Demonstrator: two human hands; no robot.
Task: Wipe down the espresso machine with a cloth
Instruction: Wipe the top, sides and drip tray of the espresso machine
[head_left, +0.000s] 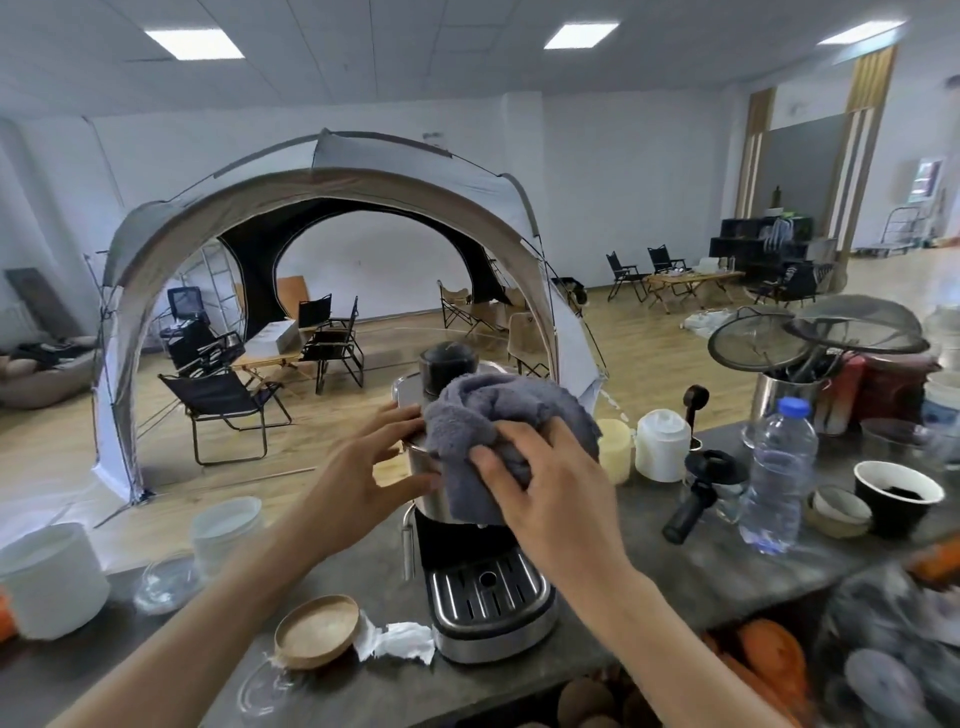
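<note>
A steel and black espresso machine (483, 587) stands on the grey counter (675, 582) in the middle of the view, its drip tray facing me. A grey terry cloth (483, 415) is draped over the machine's top and front right. My right hand (550, 493) grips the cloth and presses it against the machine's upper front. My left hand (363, 467) rests flat against the machine's left side, fingers spread, touching the steel body. The cloth and hands hide most of the machine's top; a black round cap (447, 364) shows behind the cloth.
A wooden dish (317, 631) and crumpled paper (395, 642) lie left of the machine. A portafilter (691, 506), water bottle (776, 478), white jars (662, 444), black cup (896, 493) and strainers (810, 332) crowd the right. White tubs (47, 577) stand at left.
</note>
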